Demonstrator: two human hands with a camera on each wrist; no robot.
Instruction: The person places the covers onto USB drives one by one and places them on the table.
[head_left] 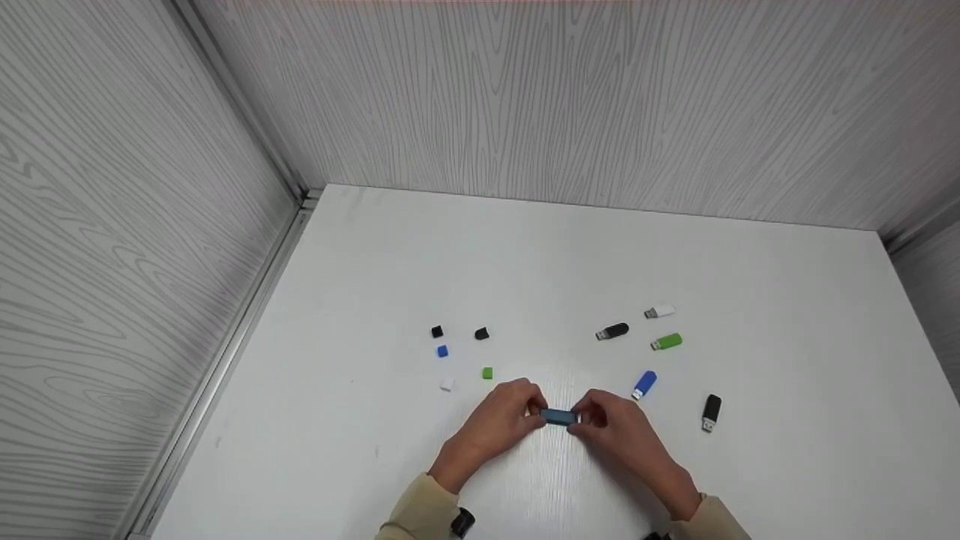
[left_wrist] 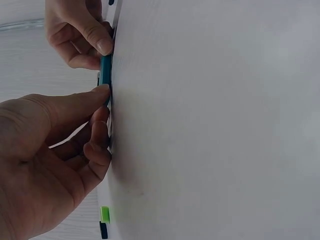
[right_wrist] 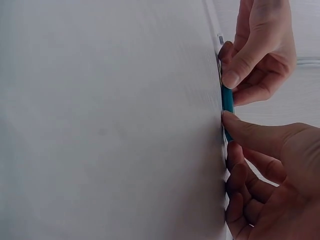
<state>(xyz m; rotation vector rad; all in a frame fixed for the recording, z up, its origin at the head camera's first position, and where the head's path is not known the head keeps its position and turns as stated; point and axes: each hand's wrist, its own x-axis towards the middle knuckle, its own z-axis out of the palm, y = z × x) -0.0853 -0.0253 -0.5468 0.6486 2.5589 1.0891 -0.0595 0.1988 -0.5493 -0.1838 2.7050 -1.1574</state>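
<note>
A teal USB stick (head_left: 559, 417) lies crosswise between my two hands, low over the white table. My left hand (head_left: 504, 414) pinches its left end between thumb and fingers, and my right hand (head_left: 619, 427) does the same at the right end. In the left wrist view, the stick's teal side (left_wrist: 105, 70) shows between both thumbs; fingertips hide its ends. The right wrist view has the teal body (right_wrist: 228, 100) right at the tabletop, with the left hand (right_wrist: 262, 52) beyond it. No metal plug shows on it.
Left of the hands lie small caps: black (head_left: 437, 331), another black (head_left: 481, 334), blue (head_left: 442, 351), white (head_left: 448, 385) and green (head_left: 487, 373). Uncapped USB sticks lie right: black (head_left: 613, 331), white (head_left: 660, 311), green (head_left: 667, 342), blue (head_left: 644, 385), another black (head_left: 712, 413). Wood-grain panels (head_left: 525, 97) surround the table.
</note>
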